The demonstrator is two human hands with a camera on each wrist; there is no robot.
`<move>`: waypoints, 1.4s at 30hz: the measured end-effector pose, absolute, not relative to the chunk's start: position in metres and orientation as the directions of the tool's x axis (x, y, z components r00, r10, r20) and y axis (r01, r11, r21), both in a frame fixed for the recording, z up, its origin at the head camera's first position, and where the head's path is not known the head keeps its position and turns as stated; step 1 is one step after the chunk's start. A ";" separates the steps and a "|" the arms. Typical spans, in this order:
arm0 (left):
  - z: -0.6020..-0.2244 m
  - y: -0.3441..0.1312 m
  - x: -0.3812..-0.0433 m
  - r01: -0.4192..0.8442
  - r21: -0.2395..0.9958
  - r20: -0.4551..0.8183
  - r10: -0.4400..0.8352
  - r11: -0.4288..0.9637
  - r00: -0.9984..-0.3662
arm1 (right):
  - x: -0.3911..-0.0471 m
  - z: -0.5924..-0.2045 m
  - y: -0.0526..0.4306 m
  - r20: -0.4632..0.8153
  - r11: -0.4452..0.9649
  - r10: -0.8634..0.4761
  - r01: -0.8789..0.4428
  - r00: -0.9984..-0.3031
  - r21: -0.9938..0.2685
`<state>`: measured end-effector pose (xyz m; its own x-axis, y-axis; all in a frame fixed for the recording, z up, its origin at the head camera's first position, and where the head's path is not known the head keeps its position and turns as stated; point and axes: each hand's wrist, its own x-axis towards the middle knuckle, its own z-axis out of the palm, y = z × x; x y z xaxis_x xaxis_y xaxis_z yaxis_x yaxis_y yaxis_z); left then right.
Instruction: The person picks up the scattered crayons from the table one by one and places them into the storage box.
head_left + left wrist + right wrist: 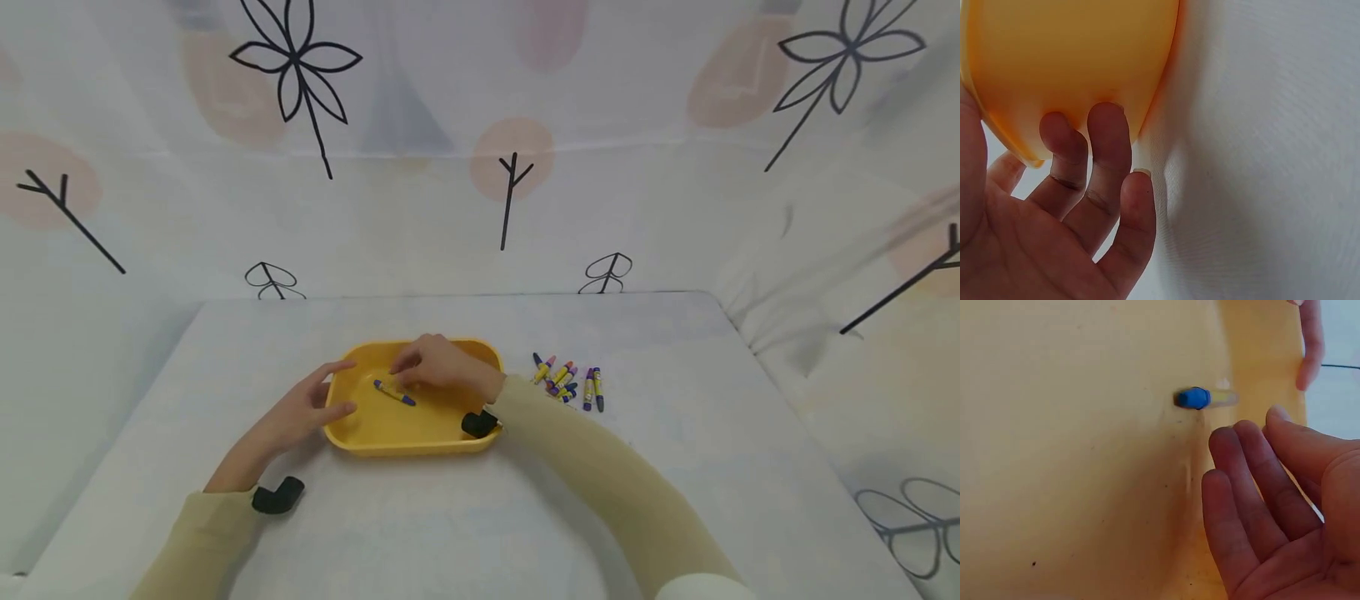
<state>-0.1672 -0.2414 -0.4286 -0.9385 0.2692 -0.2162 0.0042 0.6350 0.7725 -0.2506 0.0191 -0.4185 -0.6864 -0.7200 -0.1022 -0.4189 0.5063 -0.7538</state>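
Note:
A yellow tray (390, 448) with a raised rim lies on the white-covered table. My left hand (311, 408) holds its left end, thumb and forefinger at the rim; in the left wrist view bent fingers (1109, 144) touch the outer wall. Inside the tray lies one crayon (394, 393) with blue ends and a yellowish wrapper. Over the tray floor, just beyond this crayon, is my right hand (438, 364). The right wrist view shows its fingers (1225, 450) loosely bent, holding nothing, apart from the blue crayon tip (1192, 398).
Several crayons (558, 379) lie in a loose heap on the table (675, 417) right of the tray, with two more side by side at its right edge. A patterned cloth (420, 225) hangs behind the table.

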 end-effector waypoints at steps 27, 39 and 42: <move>-0.433 -0.240 -0.164 0.010 0.781 -0.197 0.262 0.624 -0.945 | -0.244 -0.394 0.192 -0.090 0.453 -0.473 -0.154 -0.877 -0.878; -0.432 -0.241 -0.166 0.013 0.765 -0.195 0.249 0.644 -0.949 | -0.206 -0.421 0.287 -0.023 0.655 -0.288 -0.179 -0.957 -0.734; -0.433 -0.242 -0.166 0.010 0.770 -0.194 0.248 0.638 -0.949 | -0.201 -0.428 0.298 -0.014 0.704 -0.304 -0.214 -0.953 -0.677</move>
<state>-0.1662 -0.2415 -0.4329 -0.9493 0.2476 -0.1936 0.0096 0.6384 0.7696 -0.2006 0.2982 -0.4279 -0.9525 -0.3041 -0.0144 -0.2145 0.7040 -0.6770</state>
